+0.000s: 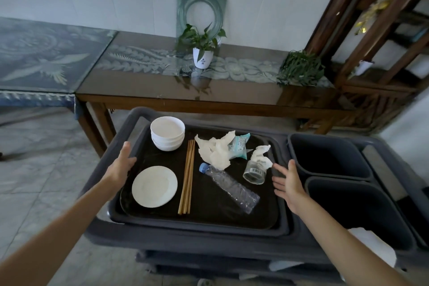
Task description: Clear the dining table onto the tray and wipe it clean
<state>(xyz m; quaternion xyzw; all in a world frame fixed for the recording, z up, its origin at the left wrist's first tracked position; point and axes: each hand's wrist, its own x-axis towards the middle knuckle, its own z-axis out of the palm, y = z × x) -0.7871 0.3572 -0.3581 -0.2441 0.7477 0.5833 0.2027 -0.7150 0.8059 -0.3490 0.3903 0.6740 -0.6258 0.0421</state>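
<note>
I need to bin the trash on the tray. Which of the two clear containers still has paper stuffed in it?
The glass beside the right hand, with crumpled tissue in its mouth; the blue-capped plastic bottle lies empty.

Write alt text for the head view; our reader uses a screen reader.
Two open hands, left hand and right hand, flank a black tray holding stacked bowls, a plate, chopsticks, a bottle, a glass and tissues.
</note>
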